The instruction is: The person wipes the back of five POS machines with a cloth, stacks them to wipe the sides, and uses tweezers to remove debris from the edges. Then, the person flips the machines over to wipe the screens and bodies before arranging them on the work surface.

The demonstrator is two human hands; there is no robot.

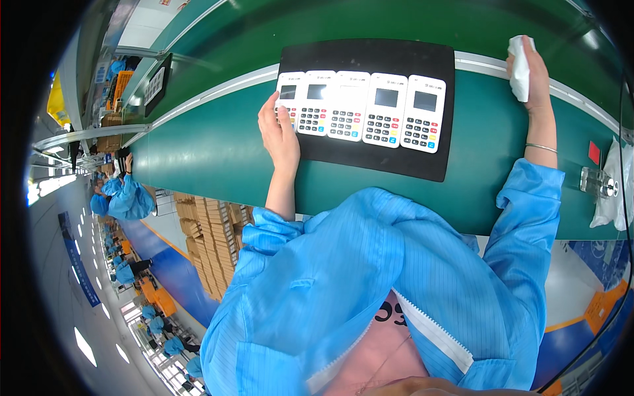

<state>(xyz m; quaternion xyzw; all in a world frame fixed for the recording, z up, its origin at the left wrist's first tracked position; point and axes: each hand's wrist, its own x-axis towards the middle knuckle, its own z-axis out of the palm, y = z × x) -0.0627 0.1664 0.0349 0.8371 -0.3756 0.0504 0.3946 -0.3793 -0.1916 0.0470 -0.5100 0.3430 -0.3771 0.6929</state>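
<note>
Several white payment terminals (349, 105) lie face up side by side on a black mat (396, 56), each with a keypad of dark, red, yellow and blue keys. My left hand (280, 138) is at the leftmost payment terminal (288, 79), its fingers along the left edge and the thumb over the keypad, covering part of it. Off to the right, apart from the terminals, my right hand (539, 79) grips a folded white wipe (519, 69) above the far edge of the green work surface.
The green bench (211, 148) has a pale rail (482, 64) along it, with a green belt (370, 20) beyond. A clear glass bottle (593, 181), a red card (594, 153) and a white plastic bag (614, 198) are at the right. Stacked brown cartons (211, 241) and a co-worker in blue (129, 197) are at left.
</note>
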